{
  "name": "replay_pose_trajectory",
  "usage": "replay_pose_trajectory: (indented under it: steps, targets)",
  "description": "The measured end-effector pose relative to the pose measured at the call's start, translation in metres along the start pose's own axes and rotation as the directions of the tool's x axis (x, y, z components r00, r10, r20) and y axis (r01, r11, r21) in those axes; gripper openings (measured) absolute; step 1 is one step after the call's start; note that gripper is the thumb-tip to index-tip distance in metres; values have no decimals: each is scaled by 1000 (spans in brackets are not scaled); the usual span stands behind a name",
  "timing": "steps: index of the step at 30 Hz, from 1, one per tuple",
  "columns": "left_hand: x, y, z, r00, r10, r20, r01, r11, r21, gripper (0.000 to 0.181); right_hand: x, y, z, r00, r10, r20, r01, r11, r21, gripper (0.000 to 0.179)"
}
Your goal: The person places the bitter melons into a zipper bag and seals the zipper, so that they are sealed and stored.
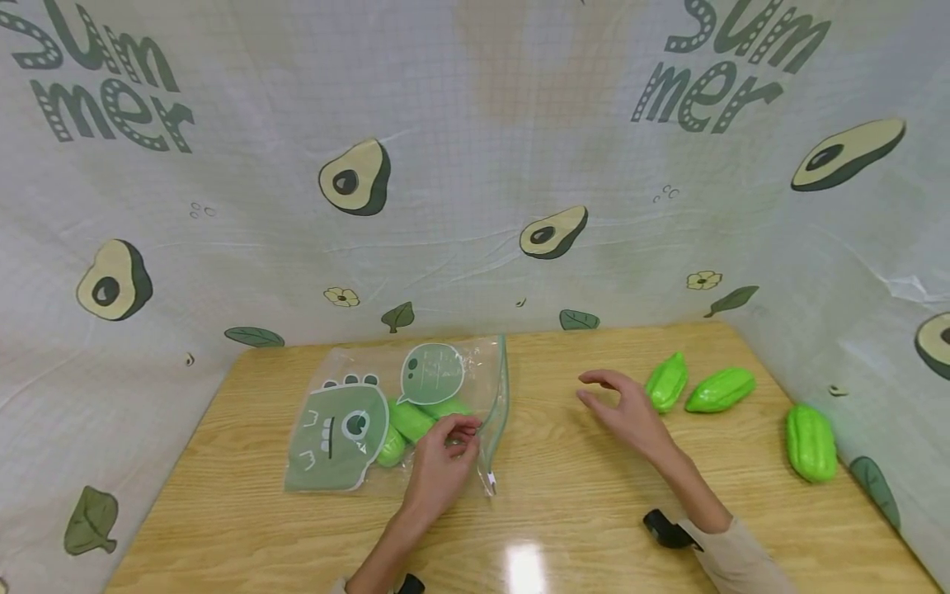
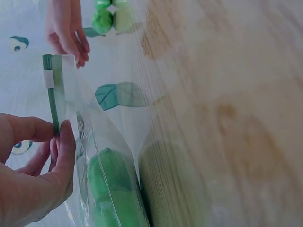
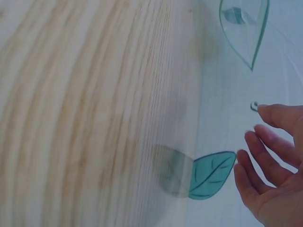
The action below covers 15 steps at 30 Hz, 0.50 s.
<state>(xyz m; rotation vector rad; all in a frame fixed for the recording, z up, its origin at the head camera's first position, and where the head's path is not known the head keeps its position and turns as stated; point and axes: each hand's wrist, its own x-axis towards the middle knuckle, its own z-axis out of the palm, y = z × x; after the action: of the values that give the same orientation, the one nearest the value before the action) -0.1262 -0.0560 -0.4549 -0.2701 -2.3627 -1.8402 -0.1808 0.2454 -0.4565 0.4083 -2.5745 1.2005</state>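
Note:
A clear zip bag point(image 1: 326, 445) with a green one-eyed monster print lies on the wooden table, its green zip strip on the right side. Inside it are several green fruits point(image 1: 411, 419), partly covered by the print. My left hand point(image 1: 443, 466) pinches the bag's zip edge between thumb and fingers; the left wrist view shows the green zip strip point(image 2: 53, 106) and its white slider point(image 2: 48, 79) beyond the fingertips. The bag's mouth stands slightly parted. Over the table to the right of the bag is my right hand point(image 1: 631, 417), fingers loosely bent with nothing between them.
Three green ribbed fruits, like star fruit, lie at the right: one point(image 1: 668, 383) just behind my right hand, another point(image 1: 721, 390) beside it, and a third point(image 1: 811, 443) near the table's right edge. A printed cloth point(image 1: 445, 247) hangs behind the table point(image 1: 564, 511) and along its sides.

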Motion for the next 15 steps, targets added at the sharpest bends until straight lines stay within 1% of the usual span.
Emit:
replay_pose_trajectory:
  steps: [6,9,15]
  targets:
    - [1,0,0,1000,-9,2,9,1000,9,19,-3,5,-10,998,9,-64,-12,998,-59,28]
    - [1,1,-1,1000,-9,0,9,1000,3,19,-4,7,-14,996,7,-86,-13,998,-63,29]
    - [1,1,-1,1000,-8,-4,8,1000,-4,19,-4,14,-21,992,-48,-121,34,993,-113,29]
